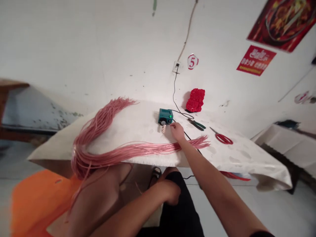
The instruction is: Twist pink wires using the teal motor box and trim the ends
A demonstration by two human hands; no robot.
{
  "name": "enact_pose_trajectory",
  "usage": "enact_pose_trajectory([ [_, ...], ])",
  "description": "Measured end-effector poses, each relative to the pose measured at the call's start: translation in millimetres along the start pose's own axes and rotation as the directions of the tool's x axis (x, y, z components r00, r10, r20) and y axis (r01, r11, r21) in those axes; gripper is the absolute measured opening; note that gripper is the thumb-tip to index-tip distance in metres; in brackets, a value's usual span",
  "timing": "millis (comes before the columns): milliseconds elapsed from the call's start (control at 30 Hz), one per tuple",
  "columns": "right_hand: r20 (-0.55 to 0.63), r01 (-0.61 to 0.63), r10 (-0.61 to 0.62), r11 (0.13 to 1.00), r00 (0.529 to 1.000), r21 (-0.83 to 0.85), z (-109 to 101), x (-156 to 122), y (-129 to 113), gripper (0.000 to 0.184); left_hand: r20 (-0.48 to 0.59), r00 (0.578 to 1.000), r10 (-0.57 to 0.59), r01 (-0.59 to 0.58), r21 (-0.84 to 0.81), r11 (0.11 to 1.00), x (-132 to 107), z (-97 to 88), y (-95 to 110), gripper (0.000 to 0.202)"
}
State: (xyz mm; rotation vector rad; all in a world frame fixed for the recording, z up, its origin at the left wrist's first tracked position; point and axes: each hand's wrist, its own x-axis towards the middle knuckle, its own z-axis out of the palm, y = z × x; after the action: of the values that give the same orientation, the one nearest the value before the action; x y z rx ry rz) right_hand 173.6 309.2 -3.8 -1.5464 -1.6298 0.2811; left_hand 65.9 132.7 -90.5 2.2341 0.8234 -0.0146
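The white-clothed bench [234,158] carries green-handled pliers [196,124], red-handled scissors [222,139] just right of them, and a crumpled red clump [195,100] near its back edge. Above, on the white wall, are a wall socket [176,66] beside a round "5" sticker [193,61], plus a red sign [256,60] and a larger red poster [282,23] at upper right. An orange seat [37,204] sits at lower left; a cloth-covered table [283,141] stands at far right.
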Motion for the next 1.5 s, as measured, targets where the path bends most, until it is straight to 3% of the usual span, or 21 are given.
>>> enact_pose_trajectory([
  [133, 0.062, -0.022, 0.006, 0.963, 0.998, 0.270, -41, -42, 3, 0.014, 0.276, 0.941, -0.194, 0.140, 0.204, 0.969, -5, -16.2, 6, 0.033],
  [300, 0.153, -0.080, 0.005, 0.869, 0.988, 0.488, -75, -100, 24, 0.017, 0.418, 0.855, -0.307, 0.239, 0.209, 0.948, 0, -32.0, 10, 0.032],
  [400, 0.190, -0.114, 0.004, 0.811, 0.982, 0.574, -80, -115, 33, 0.016, 0.440, 0.844, -0.306, 0.268, 0.148, 0.952, 6, -37.1, 8, 0.030],
  [500, 0.197, -0.145, 0.025, 0.767, 0.980, 0.625, -83, -119, 38, 0.024, 0.375, 0.886, -0.272, 0.272, 0.052, 0.961, 7, -42.1, 5, 0.030],
  [667, 0.096, -0.124, 0.082, 0.769, 0.992, 0.627, -88, -120, 39, 0.044, 0.135, 0.964, -0.231, 0.249, -0.134, 0.959, -5, -49.2, 2, 0.037],
  [767, 0.031, -0.059, 0.050, 0.805, 0.998, 0.590, -86, -120, 39, 0.049, 0.033, 0.979, -0.203, 0.205, -0.243, 0.948, -13, -51.2, 3, 0.043],
  [900, 0.040, 0.010, -0.037, 0.846, 0.999, 0.533, -80, -120, 40, 0.050, -0.055, 0.983, -0.174, 0.142, -0.371, 0.918, -24, -49.9, 10, 0.044],
  [1100, 0.053, 0.033, -0.064, 0.888, 0.997, 0.459, -78, -120, 40, 0.049, -0.149, 0.974, -0.174, 0.075, -0.509, 0.857, -41, -33.0, 22, 0.047],
  [1300, 0.032, 0.036, -0.054, 0.912, 0.998, 0.409, -78, -119, 36, 0.050, -0.185, 0.949, -0.256, 0.087, -0.624, 0.776, -54, -15.6, 17, 0.051],
  [1400, 0.034, 0.033, -0.051, 0.914, 0.998, 0.404, -78, -119, 35, 0.050, -0.247, 0.915, -0.319, 0.074, -0.675, 0.734, -60, -12.9, 16, 0.051],
  [1500, 0.046, 0.031, -0.054, 0.913, 0.998, 0.406, -77, -119, 34, 0.050, -0.347, 0.848, -0.400, 0.035, -0.717, 0.696, -67, -12.1, 17, 0.051],
])
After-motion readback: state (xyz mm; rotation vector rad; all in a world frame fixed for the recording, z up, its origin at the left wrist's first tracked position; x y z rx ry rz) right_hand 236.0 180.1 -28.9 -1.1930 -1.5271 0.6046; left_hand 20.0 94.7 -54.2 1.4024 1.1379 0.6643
